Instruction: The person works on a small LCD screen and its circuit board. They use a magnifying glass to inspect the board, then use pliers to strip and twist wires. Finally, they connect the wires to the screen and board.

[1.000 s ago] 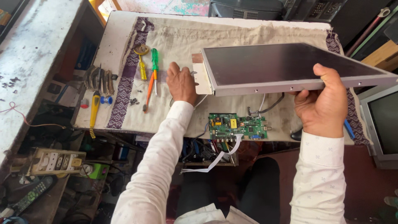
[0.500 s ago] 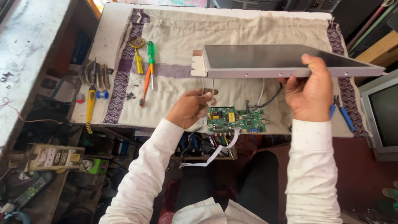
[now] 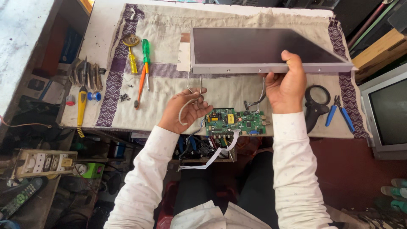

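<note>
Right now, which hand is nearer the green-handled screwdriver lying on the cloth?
Left. The left hand, holding grey wires, sits just right of the green-handled screwdriver. The right hand grips the flat grey screen panel, farther right.

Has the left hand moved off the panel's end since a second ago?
Yes. The left hand has come down toward the person, past the orange screwdriver, and now holds grey wires beside the green circuit board.
</note>
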